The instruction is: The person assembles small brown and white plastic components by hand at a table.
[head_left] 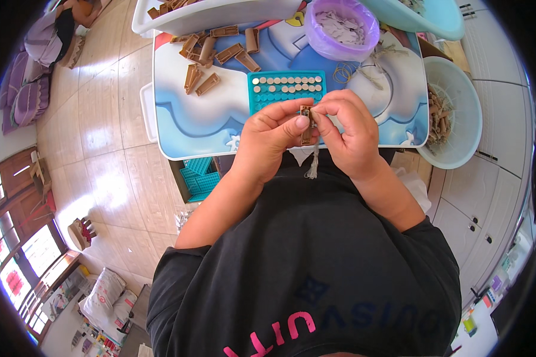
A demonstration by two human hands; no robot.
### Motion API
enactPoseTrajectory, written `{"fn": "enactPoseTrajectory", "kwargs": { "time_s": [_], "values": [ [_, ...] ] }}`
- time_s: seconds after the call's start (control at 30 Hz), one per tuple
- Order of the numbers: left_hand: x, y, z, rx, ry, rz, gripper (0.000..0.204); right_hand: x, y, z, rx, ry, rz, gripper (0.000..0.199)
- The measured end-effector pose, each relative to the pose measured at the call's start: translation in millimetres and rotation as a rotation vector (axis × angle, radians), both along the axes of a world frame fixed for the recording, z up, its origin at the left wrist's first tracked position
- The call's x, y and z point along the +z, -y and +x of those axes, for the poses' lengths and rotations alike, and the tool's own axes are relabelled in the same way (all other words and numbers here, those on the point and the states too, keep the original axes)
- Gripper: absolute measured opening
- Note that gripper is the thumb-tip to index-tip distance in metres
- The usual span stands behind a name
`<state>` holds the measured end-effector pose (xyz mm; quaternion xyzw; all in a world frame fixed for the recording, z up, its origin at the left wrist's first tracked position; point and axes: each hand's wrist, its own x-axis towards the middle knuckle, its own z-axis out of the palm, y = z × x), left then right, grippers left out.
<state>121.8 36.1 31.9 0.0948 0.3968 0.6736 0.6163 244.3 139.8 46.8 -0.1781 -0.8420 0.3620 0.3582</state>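
My left hand (271,134) and my right hand (346,128) meet over the near edge of a small blue-and-white table (184,119). Together they pinch a small brown block (307,125) with a pale string (313,166) hanging below it. Just beyond my fingers lies a teal tray (286,89) with rows of round holes, its far rows filled with pale discs. Several loose brown blocks (211,56) lie on the table's far left part.
A purple bowl of pale discs (342,27) stands at the far right of the table, with rubber bands and strings (363,71) beside it. A white basin with brown pieces (455,113) sits on the right. More teal trays (199,175) lie under the table. Tiled floor on the left.
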Motion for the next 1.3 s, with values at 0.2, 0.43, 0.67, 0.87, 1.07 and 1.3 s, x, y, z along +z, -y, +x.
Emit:
{"fn": "enactPoseTrajectory", "kwargs": {
  "time_s": [0.2, 0.43, 0.67, 0.87, 1.07, 1.3],
  "values": [
    [5, -1, 1, 0.002, -0.009, 0.005, 0.03, -1, -2, -2, -0.019, -0.018, 0.014, 0.012],
    [5, -2, 0, -0.002, -0.013, -0.003, 0.027, -1, -2, -4, -0.013, -0.029, -0.041, 0.014],
    [2, -4, 1, 0.118, -0.038, -0.03, 0.024, 3, 1, -7, -0.071, -0.05, 0.069, 0.023],
    [5, -4, 2, 0.24, -0.153, -0.061, 0.023, -4, 16, -5, -0.019, 0.145, 0.191, 0.03],
    [8, -3, 1, 0.248, -0.176, -0.077, 0.023, -11, 15, -3, 0.011, 0.055, 0.136, 0.027],
    [9, -2, 1, 0.243, -0.146, -0.08, 0.023, -14, 21, -4, 0.037, 0.042, -0.093, 0.023]
  ]
}}
